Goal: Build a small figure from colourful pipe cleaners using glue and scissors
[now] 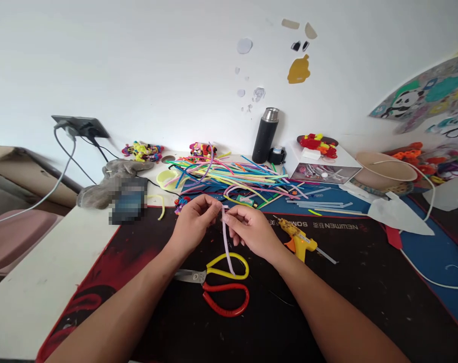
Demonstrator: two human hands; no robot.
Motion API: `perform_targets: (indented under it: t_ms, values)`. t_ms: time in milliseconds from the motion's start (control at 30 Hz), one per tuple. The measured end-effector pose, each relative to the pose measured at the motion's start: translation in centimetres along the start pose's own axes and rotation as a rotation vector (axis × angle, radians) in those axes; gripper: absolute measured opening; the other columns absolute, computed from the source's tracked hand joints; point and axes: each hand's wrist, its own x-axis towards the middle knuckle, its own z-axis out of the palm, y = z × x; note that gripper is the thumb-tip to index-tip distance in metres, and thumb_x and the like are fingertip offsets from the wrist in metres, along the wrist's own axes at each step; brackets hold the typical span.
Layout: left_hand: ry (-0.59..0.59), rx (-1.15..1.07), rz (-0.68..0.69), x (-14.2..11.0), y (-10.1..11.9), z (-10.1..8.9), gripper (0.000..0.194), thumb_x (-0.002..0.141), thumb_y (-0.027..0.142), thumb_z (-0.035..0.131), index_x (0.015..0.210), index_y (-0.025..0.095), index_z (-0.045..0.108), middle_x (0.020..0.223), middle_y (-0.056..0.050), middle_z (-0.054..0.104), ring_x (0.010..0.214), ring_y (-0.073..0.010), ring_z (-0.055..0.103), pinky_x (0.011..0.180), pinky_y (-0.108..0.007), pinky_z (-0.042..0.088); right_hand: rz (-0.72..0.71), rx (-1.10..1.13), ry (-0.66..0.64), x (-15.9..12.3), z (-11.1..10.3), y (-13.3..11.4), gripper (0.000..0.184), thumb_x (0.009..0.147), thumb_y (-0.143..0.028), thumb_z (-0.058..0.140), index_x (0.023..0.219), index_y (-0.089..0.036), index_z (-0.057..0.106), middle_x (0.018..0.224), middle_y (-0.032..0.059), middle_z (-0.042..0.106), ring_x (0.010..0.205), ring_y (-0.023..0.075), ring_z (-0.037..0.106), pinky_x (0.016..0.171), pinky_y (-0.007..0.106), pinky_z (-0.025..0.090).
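Note:
A pale lilac pipe cleaner [226, 242] hangs between my hands, its upper end bent over at the fingertips. My left hand [199, 218] pinches it near the top with thumb and forefinger. Just to the right, my right hand [248, 225] grips the same strip below the bend, thumb on the near side. Its lower end hangs over the yellow handle of a pair of scissors [226, 303], which lies on the dark mat with blades to the left. Beside my right wrist lies a yellow hot glue gun [299, 243] with a glue stick in its back.
A heap of colourful pipe cleaners [229, 174] spreads behind my hands. Beyond stand a black thermos [266, 137] and a white box [327, 164]. Clear glue sticks [320, 204] lie at right, near a beige bowl [384, 169]. A blurred-out device [127, 204] sits at left.

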Motion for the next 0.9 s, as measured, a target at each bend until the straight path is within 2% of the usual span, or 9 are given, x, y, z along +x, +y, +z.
perform_targets:
  t_ms: [267, 400, 600, 667, 767, 900]
  values:
    - [-0.008, 0.030, 0.007, 0.1, -0.7, 0.0, 0.032, 0.090, 0.048, 0.076, 0.080, 0.020, 0.066, 0.068, 0.002, 0.060, 0.062, -0.0137, 0.051, 0.060, -0.027, 0.040, -0.005, -0.042, -0.014, 0.0, -0.1, 0.2, 0.028, 0.097, -0.047, 0.068, 0.088, -0.021, 0.064, 0.066, -0.0034, 0.062, 0.049, 0.0111, 0.060, 0.044, 0.021, 0.042]
    - [-0.013, -0.083, -0.036, 0.4, -1.6, -0.3, 0.029, 0.091, 0.044, 0.078, 0.082, 0.019, 0.067, 0.066, 0.003, 0.058, 0.058, -0.0117, 0.047, 0.056, -0.025, 0.035, -0.011, -0.032, 0.008, -0.1, -0.4, -0.4, 0.028, 0.097, -0.048, 0.069, 0.090, -0.021, 0.068, 0.064, -0.0031, 0.061, 0.049, 0.0129, 0.059, 0.046, 0.024, 0.045]
    - [0.022, -0.457, -0.133, 1.5, -2.3, -1.8, 0.022, 0.091, 0.032, 0.081, 0.083, 0.019, 0.064, 0.072, 0.003, 0.054, 0.060, -0.0091, 0.046, 0.053, -0.022, 0.033, -0.098, 0.018, 0.247, -0.1, -1.9, -1.4, 0.035, 0.095, -0.055, 0.072, 0.093, -0.021, 0.073, 0.060, -0.0031, 0.060, 0.046, 0.0131, 0.056, 0.042, 0.025, 0.040]
    - [0.080, -0.576, -0.149, 1.9, -1.7, -2.6, 0.028, 0.087, 0.028, 0.084, 0.078, 0.018, 0.059, 0.071, 0.005, 0.049, 0.059, -0.0076, 0.043, 0.052, -0.020, 0.035, -0.140, 0.057, 0.342, 0.0, -2.8, -1.9, 0.039, 0.094, -0.060, 0.073, 0.092, -0.021, 0.074, 0.057, -0.0037, 0.058, 0.044, 0.0123, 0.054, 0.041, 0.024, 0.039]
    - [0.091, -0.688, -0.179, 2.2, -0.1, -3.1, 0.034, 0.080, 0.023, 0.087, 0.074, 0.018, 0.054, 0.067, 0.007, 0.041, 0.053, -0.0048, 0.035, 0.047, -0.017, 0.033, -0.154, 0.148, 0.465, 0.2, -4.0, -2.4, 0.042, 0.090, -0.064, 0.076, 0.092, -0.022, 0.074, 0.055, -0.0053, 0.053, 0.043, 0.0113, 0.048, 0.040, 0.025, 0.037]
    - [0.147, -0.693, -0.195, 1.8, 1.5, -2.7, 0.033, 0.080, 0.017, 0.084, 0.071, 0.017, 0.052, 0.065, 0.007, 0.039, 0.051, -0.0037, 0.036, 0.047, -0.017, 0.036, -0.155, 0.262, 0.542, 0.5, -4.9, -2.4, 0.041, 0.090, -0.061, 0.080, 0.093, -0.020, 0.074, 0.057, -0.0064, 0.050, 0.045, 0.0096, 0.046, 0.040, 0.024, 0.033]
